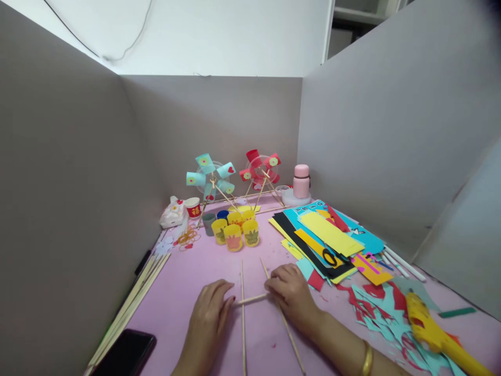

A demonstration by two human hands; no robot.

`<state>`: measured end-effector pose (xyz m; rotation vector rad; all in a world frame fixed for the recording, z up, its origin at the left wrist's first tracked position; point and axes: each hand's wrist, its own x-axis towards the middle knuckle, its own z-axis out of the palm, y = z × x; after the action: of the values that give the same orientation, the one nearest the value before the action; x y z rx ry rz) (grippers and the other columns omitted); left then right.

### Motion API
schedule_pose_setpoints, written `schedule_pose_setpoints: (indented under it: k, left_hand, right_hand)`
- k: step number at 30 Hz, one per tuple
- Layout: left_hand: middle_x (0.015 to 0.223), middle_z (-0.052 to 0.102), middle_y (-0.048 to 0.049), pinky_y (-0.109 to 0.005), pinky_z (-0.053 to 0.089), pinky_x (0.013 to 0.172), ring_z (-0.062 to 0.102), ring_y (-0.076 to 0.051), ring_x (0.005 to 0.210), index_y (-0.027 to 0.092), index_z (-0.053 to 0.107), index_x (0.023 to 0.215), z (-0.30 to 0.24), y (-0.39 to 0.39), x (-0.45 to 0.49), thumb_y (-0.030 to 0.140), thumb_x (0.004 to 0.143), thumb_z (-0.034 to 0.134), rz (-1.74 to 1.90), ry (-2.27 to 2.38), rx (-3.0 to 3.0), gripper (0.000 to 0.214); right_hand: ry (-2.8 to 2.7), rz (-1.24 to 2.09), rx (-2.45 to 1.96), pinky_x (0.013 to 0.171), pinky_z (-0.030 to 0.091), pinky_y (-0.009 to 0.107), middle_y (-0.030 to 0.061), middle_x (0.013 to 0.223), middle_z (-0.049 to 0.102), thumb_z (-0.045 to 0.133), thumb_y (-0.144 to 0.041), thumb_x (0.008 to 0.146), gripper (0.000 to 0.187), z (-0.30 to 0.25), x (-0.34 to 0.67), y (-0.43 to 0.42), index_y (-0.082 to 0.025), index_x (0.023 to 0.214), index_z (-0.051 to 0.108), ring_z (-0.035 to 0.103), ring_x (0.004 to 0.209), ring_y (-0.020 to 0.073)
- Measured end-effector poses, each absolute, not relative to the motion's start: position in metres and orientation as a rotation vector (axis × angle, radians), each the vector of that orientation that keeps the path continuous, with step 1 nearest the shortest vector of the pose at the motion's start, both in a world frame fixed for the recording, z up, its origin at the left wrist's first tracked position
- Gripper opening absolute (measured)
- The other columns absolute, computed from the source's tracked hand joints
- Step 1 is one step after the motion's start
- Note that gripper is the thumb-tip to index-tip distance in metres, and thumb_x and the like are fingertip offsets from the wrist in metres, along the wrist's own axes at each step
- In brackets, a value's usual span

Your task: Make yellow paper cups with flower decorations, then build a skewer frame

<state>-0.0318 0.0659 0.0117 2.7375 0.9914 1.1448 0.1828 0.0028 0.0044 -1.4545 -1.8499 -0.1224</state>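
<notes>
Between my hands a short wooden stick [251, 300] lies crosswise over a long wooden stick [243, 329]. My left hand [209, 313] pinches the short stick's left end between thumb and fingers. At its other end my right hand [293, 295] is closed, its fingers over the place where the short stick meets a second long stick [290, 337]. That second stick slants under the right hand; whether the fingers grip it too is hidden. Ahead of the hands stand several yellow paper cups [234, 238] with coloured cut-outs on them.
Two paper pinwheel-like wheels, one light blue [211, 177] and one red [261, 169], stand at the back on stick frames. Right: coloured paper [332, 232], scissors [330, 256], paper scraps [378, 308], yellow glue gun [426, 326]. Left: loose sticks [131, 308], black phone [126, 352]. Grey panels enclose the table.
</notes>
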Motion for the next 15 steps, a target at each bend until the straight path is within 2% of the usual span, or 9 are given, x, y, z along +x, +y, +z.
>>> schedule_pose_setpoints:
  k: [3,7,9,11,15]
  left_hand:
    - [0.1,0.063,-0.0077,-0.034,0.048,0.083,0.058,-0.02,0.095,0.02,0.057,0.106,0.014,0.063,-0.033,0.031,0.088,0.045,1.182,1.077,2.7,0.024]
    - [0.082,0.065,-0.0048,-0.03,0.045,0.073,0.06,-0.018,0.08,0.02,0.061,0.084,0.023,0.05,-0.03,0.034,0.09,0.038,0.922,1.205,2.632,0.027]
    - [0.07,0.066,-0.0027,-0.027,0.041,0.063,0.061,-0.017,0.068,0.021,0.06,0.071,0.028,0.039,-0.025,0.038,0.091,0.036,0.648,1.306,2.577,0.036]
    - [0.063,0.067,-0.0017,-0.026,0.036,0.055,0.062,-0.017,0.061,0.022,0.06,0.063,0.032,0.029,-0.019,0.042,0.089,0.037,0.391,1.399,2.516,0.04]
    - [0.066,0.071,-0.0019,-0.027,0.033,0.054,0.066,-0.022,0.066,0.023,0.062,0.068,0.036,0.016,-0.009,0.043,0.082,0.047,0.164,1.526,2.452,0.029]
  right_hand:
    - [-1.81,-0.058,-1.52,0.072,0.035,0.033,0.0046,0.074,0.062,0.048,-0.016,0.087,0.019,0.002,0.186,0.005,-0.018,0.077,0.064,0.05,0.075,0.0185]
    - [-1.866,0.057,-1.516,0.072,0.036,0.03,0.0022,0.077,0.063,0.06,-0.023,0.082,0.006,0.005,0.185,0.001,-0.02,0.08,0.064,0.053,0.078,0.0174]
    - [-1.939,0.115,-1.497,0.071,0.036,0.029,0.0013,0.077,0.063,0.069,-0.034,0.073,0.015,0.008,0.18,-0.002,-0.021,0.078,0.065,0.053,0.078,0.0179]
    - [-2.015,0.176,-1.489,0.071,0.035,0.03,0.0004,0.077,0.063,0.072,-0.038,0.07,0.018,0.012,0.176,-0.005,-0.022,0.074,0.064,0.053,0.079,0.0182]
    - [-1.975,0.212,-1.555,0.075,0.034,0.029,-0.0002,0.078,0.063,0.059,-0.028,0.082,0.011,0.018,0.174,-0.004,-0.022,0.074,0.061,0.053,0.08,0.0162]
